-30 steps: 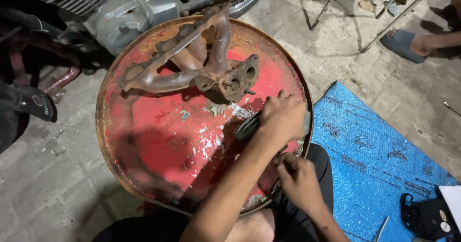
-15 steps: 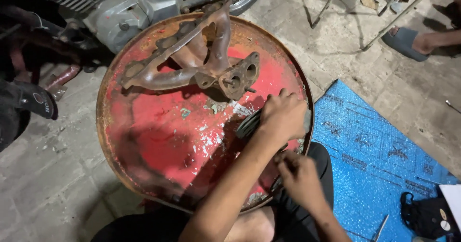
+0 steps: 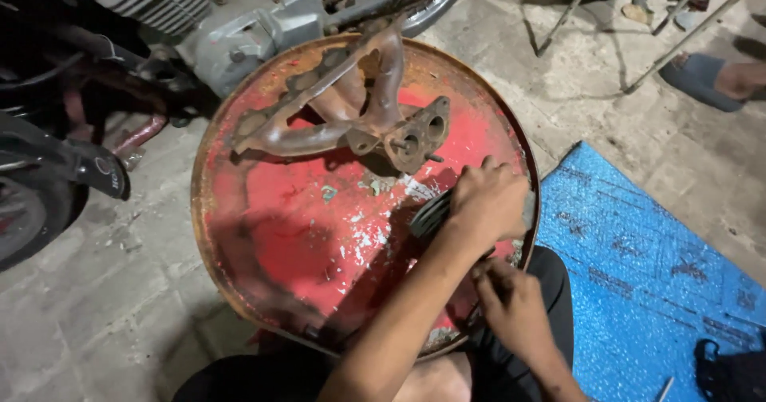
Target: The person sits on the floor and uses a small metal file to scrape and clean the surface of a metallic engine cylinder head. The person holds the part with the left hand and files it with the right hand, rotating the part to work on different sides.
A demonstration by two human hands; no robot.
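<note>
Left hand (image 3: 488,204) clamps a dark ribbed part (image 3: 431,213) at the red drum-lid tabletop's (image 3: 279,234) edge; right hand (image 3: 515,306), curled below on something unseen, could let it slip off.

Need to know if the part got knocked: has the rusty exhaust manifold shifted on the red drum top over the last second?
No. The rusty exhaust manifold sits at the same spot on the red drum top, its flange beside the same patch of chipped paint; only the camera drifted slightly.

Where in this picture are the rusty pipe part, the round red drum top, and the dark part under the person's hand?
rusty pipe part (image 3: 351,110), head view, on its bent tubes.
red drum top (image 3: 279,242), head view, on bare red paint.
dark part (image 3: 431,214), head view, on the ribbed end that shows beside the left hand (image 3: 491,202).
</note>
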